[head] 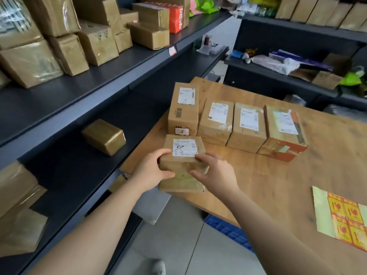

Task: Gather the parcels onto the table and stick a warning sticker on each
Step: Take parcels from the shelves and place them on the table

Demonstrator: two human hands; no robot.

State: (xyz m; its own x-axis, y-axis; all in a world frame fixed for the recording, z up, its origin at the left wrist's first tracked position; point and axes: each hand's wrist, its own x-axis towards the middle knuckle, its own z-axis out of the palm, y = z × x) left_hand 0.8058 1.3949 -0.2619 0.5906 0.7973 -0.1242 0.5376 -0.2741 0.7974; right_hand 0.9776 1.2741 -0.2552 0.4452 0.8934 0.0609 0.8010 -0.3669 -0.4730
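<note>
L hand (154, 172) & R hand (215, 172) fingers curl round parcel (183, 148) at table (278, 175) edge; sticker sheet (341, 213) cut off rt.

both hands (153, 171) (214, 171) grip a parcel (183, 155) (labelled) at the table (297, 175) edge.

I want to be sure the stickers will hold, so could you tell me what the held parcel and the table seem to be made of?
The parcel looks like brown cardboard, glossy where clear tape reflects light; its label looks like white paper. The table shows streaky grain with a matt finish: wood or wood-look laminate, I cannot tell which.
</note>
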